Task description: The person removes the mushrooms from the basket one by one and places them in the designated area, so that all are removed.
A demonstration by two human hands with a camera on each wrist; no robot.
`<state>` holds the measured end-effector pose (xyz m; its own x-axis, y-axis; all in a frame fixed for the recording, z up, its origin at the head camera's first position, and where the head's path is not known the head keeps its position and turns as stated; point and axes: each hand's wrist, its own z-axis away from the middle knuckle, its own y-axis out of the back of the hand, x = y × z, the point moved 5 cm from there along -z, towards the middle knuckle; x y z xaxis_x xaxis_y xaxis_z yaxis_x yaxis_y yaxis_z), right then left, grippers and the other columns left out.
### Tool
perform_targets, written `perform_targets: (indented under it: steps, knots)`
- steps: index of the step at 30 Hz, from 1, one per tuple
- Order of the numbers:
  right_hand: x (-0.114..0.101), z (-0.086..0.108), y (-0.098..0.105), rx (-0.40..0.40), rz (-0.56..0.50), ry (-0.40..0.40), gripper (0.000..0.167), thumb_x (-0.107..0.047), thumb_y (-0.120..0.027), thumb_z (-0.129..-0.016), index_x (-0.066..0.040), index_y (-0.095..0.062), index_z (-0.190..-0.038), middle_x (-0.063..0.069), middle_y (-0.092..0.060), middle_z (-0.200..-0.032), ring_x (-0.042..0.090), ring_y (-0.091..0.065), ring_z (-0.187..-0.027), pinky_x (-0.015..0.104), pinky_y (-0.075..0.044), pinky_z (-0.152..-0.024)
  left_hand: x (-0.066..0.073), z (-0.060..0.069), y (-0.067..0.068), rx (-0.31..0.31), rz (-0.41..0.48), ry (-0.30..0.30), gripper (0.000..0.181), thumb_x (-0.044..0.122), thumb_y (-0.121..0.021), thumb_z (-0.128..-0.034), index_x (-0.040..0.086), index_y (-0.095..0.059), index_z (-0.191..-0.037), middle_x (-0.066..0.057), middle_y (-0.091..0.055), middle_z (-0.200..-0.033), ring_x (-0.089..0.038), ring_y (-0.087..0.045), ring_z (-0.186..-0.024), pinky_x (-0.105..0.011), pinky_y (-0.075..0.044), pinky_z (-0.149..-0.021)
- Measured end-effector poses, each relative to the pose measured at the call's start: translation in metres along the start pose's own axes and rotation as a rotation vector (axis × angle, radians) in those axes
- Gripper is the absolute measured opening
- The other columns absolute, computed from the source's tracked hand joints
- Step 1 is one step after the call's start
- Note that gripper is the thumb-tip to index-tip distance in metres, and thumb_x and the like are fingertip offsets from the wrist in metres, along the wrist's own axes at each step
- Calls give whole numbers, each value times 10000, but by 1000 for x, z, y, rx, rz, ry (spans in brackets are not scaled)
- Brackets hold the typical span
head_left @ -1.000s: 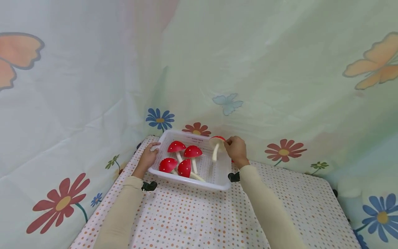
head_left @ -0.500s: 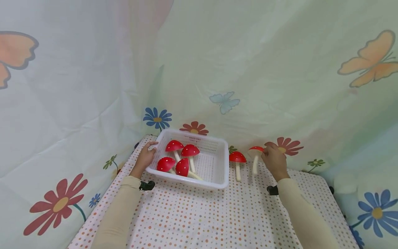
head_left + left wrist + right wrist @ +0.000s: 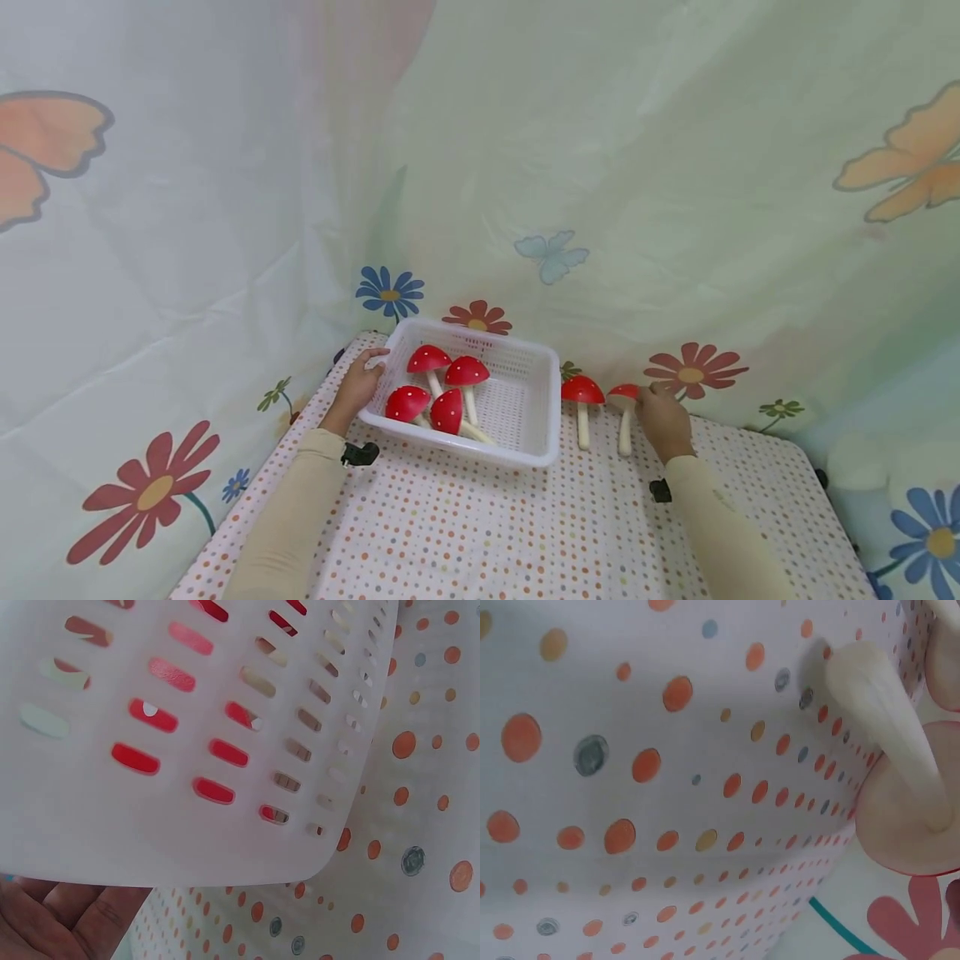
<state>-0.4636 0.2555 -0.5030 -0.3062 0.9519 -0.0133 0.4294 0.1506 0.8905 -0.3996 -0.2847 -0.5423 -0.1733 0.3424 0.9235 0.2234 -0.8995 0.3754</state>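
In the head view a white slotted basket (image 3: 552, 400) holds several red-capped toy mushrooms (image 3: 467, 371) with white dots. My left hand (image 3: 358, 385) grips the basket's left rim; the left wrist view shows curled fingers (image 3: 75, 911) at the basket wall (image 3: 187, 859). To the right of the basket, one mushroom (image 3: 582, 390) lies on the table. Beside it, my right hand (image 3: 664, 421) pinches the cap edge of another mushroom (image 3: 625, 429), its stem toward the front. The right wrist view shows that mushroom's pale stem (image 3: 889, 712) and cap underside (image 3: 907, 825); the fingers are mostly out of frame.
A dotted cloth covers the table (image 3: 480, 533). Behind and at the left hangs a pale curtain (image 3: 645, 208) printed with flowers and butterflies, close to the table's back edge. Part of another mushroom (image 3: 943, 671) shows at the right wrist view's upper right.
My right hand has carried a mushroom from above the basket to the right, then lowered it beside the one on the table. The left hand has stayed at the basket rim.
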Motion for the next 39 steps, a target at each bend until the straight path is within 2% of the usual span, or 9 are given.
perform_targets:
  steps: [6,10,14,18,24,29,33,36,39]
  knots:
    - [-12,-6,-1,-62,-18,-56,196,-71,-688,-872,19,-626,-1034,211,-573,-1041,330,-581,-850,477,-546,-652,3,3,11,39,0,-15,375,285,-423,-1048,238,-467,-1417,-140,-491,-1458,-334,-533,-1232,-532,-465,-1024]
    - [-18,-10,-1,-110,-13,-85,359,-161,-737,-871,22,-589,-1142,241,-535,-1204,378,-560,-1028,521,-559,-784,2,3,19,49,9,-9,381,279,-424,-1047,232,-467,-1423,-144,-461,-1492,-345,-505,-1269,-550,-444,-1046]
    - [-25,-13,5,-119,-44,-46,462,-237,-755,-866,20,-569,-1202,256,-522,-1257,401,-558,-1066,533,-563,-802,-1,2,26,63,13,-1,380,271,-419,-1049,229,-466,-1424,-143,-431,-1519,-353,-479,-1305,-570,-420,-1068]
    - [-36,-22,18,-98,-115,17,439,-227,-758,-859,-9,-585,-1199,246,-573,-1205,407,-604,-1018,542,-567,-784,-3,1,32,66,13,-1,378,274,-416,-1051,231,-464,-1423,-144,-431,-1516,-353,-479,-1298,-564,-424,-1064]
    - [-92,-57,43,-156,-278,126,338,-195,-718,-892,-83,-624,-1198,145,-626,-1138,324,-620,-974,459,-582,-745,-5,2,37,74,6,2,383,280,-413,-1052,225,-458,-1429,-149,-432,-1511,-343,-487,-1268,-540,-439,-1039]
    - [-149,-92,54,-160,-478,247,271,-143,-713,-897,-65,-650,-1149,103,-644,-1095,300,-630,-963,466,-558,-830,-5,3,32,54,32,21,381,286,-422,-1051,243,-455,-1429,-130,-440,-1509,-344,-493,-1286,-548,-440,-1051]
    - [-188,-112,42,-164,-623,298,232,-92,-724,-881,-33,-664,-1098,120,-660,-1061,304,-649,-914,472,-554,-855,-2,1,23,44,45,14,374,280,-432,-1047,242,-463,-1418,-133,-462,-1488,-356,-508,-1279,-560,-451,-1043]
    - [-207,-116,18,-234,-681,266,214,-75,-728,-873,-23,-668,-1072,126,-672,-1052,288,-653,-907,448,-565,-848,-2,-2,14,39,45,9,361,275,-443,-1041,245,-482,-1398,-130,-471,-1481,-348,-508,-1279,-562,-443,-1051]
    - [-216,-110,-10,-320,-698,216,223,-70,-749,-848,-23,-673,-1052,122,-681,-1046,275,-645,-908,420,-574,-842,-1,-5,1,27,41,-2,347,268,-456,-1036,246,-503,-1379,-121,-492,-1469,-321,-520,-1269,-535,-450,-1050]
